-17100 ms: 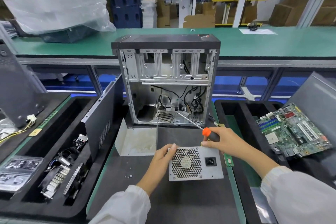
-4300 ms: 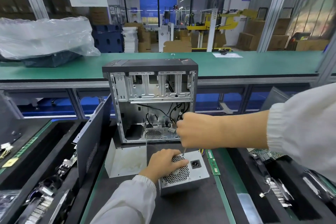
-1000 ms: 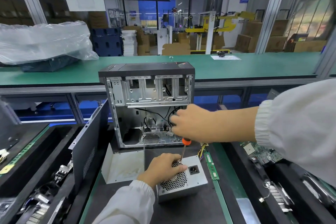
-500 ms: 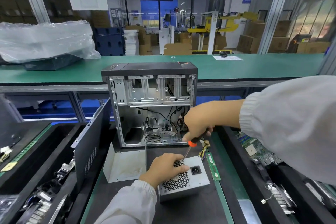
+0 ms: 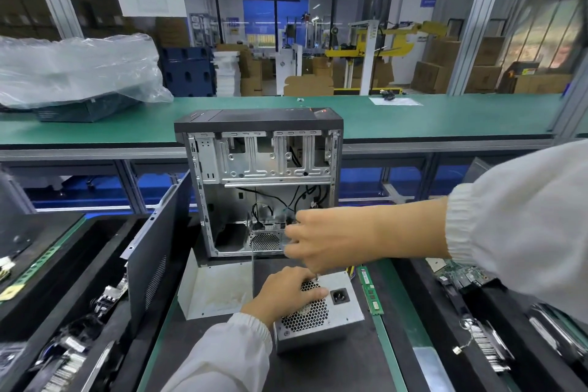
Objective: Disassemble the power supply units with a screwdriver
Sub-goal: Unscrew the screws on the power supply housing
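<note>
Power supply unit (image 5: 321, 312) lies on dark mat before open computer case (image 5: 259, 181), fan grille up. Left hand (image 5: 283, 291) presses on grille, fingers spread flat. Right hand (image 5: 321, 245) curled round screwdriver (image 5: 316, 277), only shaft tip visible near top edge. Judged rigid, heavy, sharp-edged; hold by side walls. No legible labels.

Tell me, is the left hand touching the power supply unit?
Touching: the head view shows the left hand resting on the power supply unit, fingers over its fan grille.
</note>
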`<act>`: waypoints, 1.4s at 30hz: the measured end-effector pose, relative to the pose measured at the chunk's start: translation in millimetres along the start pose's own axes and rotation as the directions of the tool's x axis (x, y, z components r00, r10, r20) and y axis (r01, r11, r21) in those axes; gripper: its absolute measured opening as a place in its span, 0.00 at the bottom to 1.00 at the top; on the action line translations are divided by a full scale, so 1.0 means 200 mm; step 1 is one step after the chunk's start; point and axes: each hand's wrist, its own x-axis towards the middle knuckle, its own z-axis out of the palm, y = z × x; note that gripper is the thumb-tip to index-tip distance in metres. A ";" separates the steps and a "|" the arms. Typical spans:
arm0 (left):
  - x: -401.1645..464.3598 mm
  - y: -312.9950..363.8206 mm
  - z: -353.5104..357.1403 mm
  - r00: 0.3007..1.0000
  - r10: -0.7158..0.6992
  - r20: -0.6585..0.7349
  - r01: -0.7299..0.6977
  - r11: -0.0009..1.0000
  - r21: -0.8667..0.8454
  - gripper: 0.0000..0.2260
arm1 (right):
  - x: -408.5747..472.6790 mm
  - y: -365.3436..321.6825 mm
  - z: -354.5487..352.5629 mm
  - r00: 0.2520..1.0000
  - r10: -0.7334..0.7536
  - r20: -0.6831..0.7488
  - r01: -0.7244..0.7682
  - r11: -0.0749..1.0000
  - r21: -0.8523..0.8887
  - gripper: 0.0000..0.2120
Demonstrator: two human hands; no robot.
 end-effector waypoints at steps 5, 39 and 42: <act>-0.01 0.01 -0.01 1.000 0.006 0.001 -0.006 1.000 -0.011 0.18 | 0.05 0.02 -0.01 0.945 0.241 0.223 -0.303 0.900 0.314 0.03; -0.01 -0.01 -0.02 0.999 0.025 -0.026 -0.028 0.993 -0.117 0.13 | 0.09 0.12 0.02 0.593 0.066 0.803 -0.646 0.634 0.425 0.13; 0.00 -0.01 -0.02 0.999 0.009 -0.031 -0.013 0.992 -0.127 0.14 | 0.03 0.11 0.02 0.775 0.209 0.596 -0.518 0.751 0.409 0.08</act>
